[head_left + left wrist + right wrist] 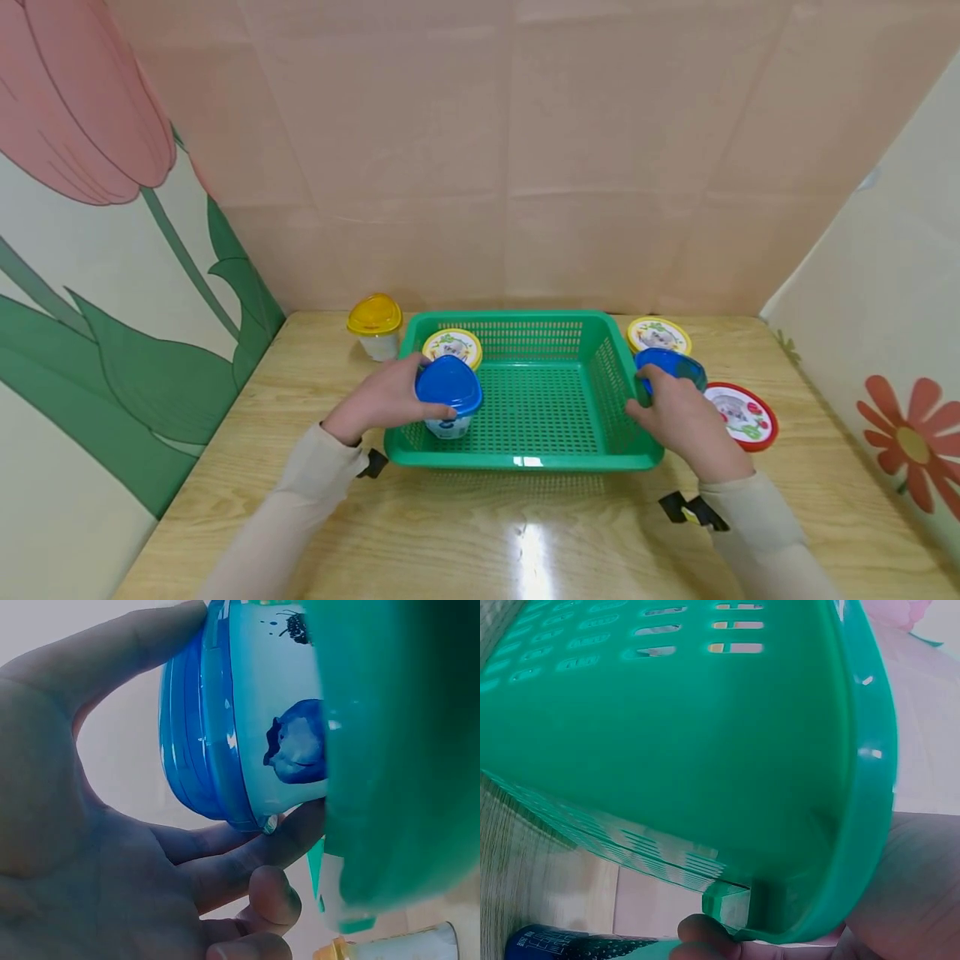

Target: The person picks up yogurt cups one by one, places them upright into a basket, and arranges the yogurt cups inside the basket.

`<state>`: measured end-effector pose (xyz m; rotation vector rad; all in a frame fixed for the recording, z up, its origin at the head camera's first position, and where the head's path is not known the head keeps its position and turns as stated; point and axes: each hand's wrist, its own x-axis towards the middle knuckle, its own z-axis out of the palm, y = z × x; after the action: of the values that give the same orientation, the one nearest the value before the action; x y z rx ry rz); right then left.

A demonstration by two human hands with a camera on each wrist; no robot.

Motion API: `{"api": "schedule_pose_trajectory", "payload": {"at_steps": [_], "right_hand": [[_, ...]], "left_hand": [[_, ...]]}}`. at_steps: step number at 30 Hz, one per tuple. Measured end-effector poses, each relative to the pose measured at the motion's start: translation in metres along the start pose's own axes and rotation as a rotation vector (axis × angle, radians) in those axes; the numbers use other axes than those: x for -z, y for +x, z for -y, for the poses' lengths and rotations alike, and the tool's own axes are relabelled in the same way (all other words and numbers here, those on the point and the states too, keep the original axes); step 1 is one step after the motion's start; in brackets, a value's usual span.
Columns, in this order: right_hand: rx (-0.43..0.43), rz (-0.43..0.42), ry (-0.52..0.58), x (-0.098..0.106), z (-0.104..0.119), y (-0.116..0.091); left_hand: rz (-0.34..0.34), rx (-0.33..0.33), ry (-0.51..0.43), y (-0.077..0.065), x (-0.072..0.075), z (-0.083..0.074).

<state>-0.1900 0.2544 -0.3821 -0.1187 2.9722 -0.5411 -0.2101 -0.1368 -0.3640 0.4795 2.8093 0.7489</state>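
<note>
My left hand (390, 398) grips a tub with a blue lid (450, 385), thumb on the near side and fingers round the far side. In the left wrist view the tub's white wall (274, 667) shows a blueberry picture, and the basket's green rim hides its lower part. The tub is at the left end of a green perforated basket (525, 461). My right hand (686, 417) holds the basket's right rim (874, 742), fingertips (705, 934) curled on the outer side; its thumb is hidden in the right wrist view. A yellow-rimmed tub (452, 342) is inside the basket, behind the blue-lidded one.
Left of the basket stands a tub with a yellow lid (375, 321). To the right are a yellow-rimmed tub (660, 335), another blue-lidded tub (675, 365) and a red-rimmed tub (746, 415). A fabric-covered wall (510, 208) closes off the back of the wooden table (450, 533).
</note>
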Motion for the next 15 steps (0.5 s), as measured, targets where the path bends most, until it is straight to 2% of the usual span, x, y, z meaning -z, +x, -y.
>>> {"api": "schedule_pose_trajectory", "payload": {"at_steps": [15], "right_hand": [[-0.003,0.007,0.013,-0.0005,-0.0014,-0.0001]], "left_hand": [[0.04,0.035,0.005,0.0018,-0.0023,-0.0002]]}}
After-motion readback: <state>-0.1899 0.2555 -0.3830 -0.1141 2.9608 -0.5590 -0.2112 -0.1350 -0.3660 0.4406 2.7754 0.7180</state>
